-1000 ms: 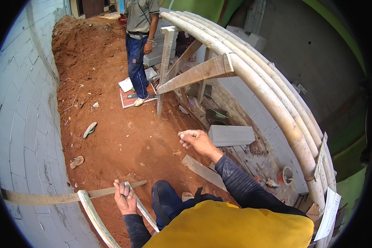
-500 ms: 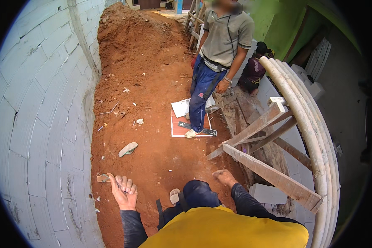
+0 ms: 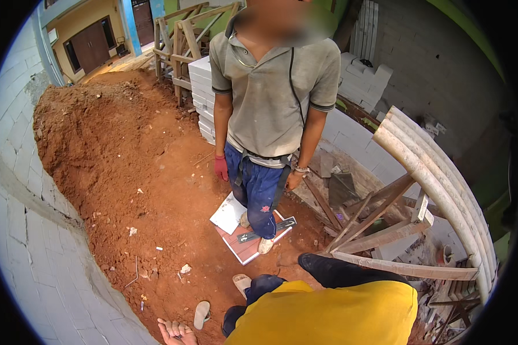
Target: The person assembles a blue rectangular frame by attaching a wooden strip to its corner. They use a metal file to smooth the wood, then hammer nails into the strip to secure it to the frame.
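Observation:
My left hand [image 3: 177, 332] shows at the lower edge, its fingers loosely bent and apart with nothing seen in them. Close beside it on the red soil lies a pale flip-flop [image 3: 202, 314]. My right arm in a dark sleeve [image 3: 342, 271] reaches forward past my yellow top; the hand at its end blends with the soil, so its fingers are not clear. In front of me a co-worker [image 3: 276, 98] in a grey polo shirt stands with both arms hanging. Under the co-worker's feet are a red board with a white edge [image 3: 244, 251], a white sheet [image 3: 228, 213] and a dark strap-like strip [image 3: 250, 236].
A pale block wall [image 3: 29, 247] runs along the left, beside a red soil mound [image 3: 92, 126]. White blocks [image 3: 203, 95] and wooden trestles [image 3: 185, 49] stand behind the co-worker. Right of me, long pale poles [image 3: 437, 178] lie over a wooden frame [image 3: 406, 266].
My view has turned and come up toward the co-worker, who now appears larger and nearer the middle. My left hand has dropped to the lower edge. My right hand no longer shows clearly.

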Demonstrator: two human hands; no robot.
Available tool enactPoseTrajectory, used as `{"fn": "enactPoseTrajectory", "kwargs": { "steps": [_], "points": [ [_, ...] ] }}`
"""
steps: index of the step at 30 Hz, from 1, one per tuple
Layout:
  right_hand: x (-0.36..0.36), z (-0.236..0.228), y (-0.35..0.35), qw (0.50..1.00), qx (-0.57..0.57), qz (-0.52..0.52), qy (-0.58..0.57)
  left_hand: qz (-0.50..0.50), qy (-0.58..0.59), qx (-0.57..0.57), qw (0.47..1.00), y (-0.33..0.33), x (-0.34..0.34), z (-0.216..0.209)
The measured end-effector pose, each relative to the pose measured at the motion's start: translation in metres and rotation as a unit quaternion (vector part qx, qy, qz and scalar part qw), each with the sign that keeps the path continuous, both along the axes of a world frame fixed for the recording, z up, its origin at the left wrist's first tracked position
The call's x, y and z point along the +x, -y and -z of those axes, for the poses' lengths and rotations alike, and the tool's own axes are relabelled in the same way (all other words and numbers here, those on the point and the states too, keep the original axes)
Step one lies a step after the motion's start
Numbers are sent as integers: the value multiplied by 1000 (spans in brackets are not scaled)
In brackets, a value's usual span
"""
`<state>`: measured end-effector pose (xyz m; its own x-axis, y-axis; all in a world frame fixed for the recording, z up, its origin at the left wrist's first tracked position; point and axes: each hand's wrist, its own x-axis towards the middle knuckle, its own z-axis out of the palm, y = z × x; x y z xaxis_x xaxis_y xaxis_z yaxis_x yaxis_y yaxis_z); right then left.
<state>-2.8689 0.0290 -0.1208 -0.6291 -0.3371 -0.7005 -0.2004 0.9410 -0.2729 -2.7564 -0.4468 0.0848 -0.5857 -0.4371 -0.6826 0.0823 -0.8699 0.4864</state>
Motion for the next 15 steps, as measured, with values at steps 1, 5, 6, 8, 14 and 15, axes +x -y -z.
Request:
{"fn": "enactPoseTrajectory", "kwargs": {
  "steps": [1, 5, 6, 8, 14, 15],
  "points": [
    [-38, -20, 18, 996, -79, 43, -23, 1, 19, 1, 1000, 17, -33, 9],
    [-176, -139, 95, 902, -267, 310, -142, 183, -166, 22, 969, 90, -191, 49],
    [-204, -178, 109, 845, -339, 360, -203, 184, -112, 8, 977, 103, -240, 52],
    [-261, -261, 126, 671, -454, 454, -370, 185, -16, -22, 982, 123, -343, 48],
    [-395, -469, 137, 129, -268, 309, -903, 400, -33, -88, 912, 178, -677, 28],
    [-405, -488, 145, 129, -258, 310, -906, 433, -51, -89, 896, 187, -734, 28]
  ]
}}
